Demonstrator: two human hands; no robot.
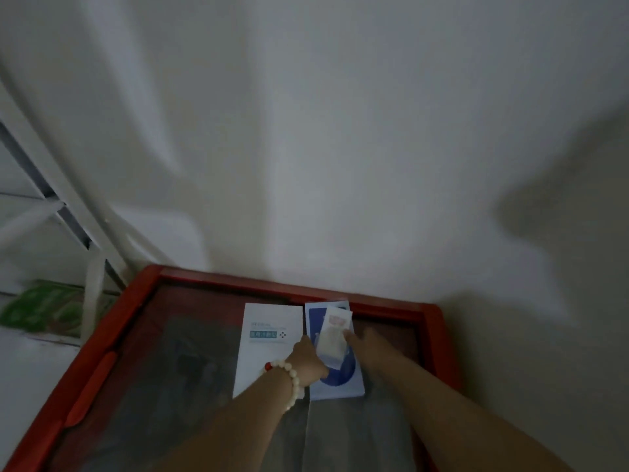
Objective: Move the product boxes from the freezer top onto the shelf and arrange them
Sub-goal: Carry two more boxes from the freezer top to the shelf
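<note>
While both my forearms reach up from bottom of frame, red-rimmed freezer top (218, 284) fills lower half, glass lid dark. White shelf (51, 212) at left edge. White box (263, 338) and blue box (340, 376) lie side by side, touching, on lid at lower centre. Left hand (308, 364) (beaded bracelet (289, 378) on wrist) and right hand (366, 342) pinch small pale packet (332, 338) over blue box.

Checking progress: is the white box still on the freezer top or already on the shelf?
Still on the freezer. The white box lies flat on its glass lid, beside the blue box.
</note>
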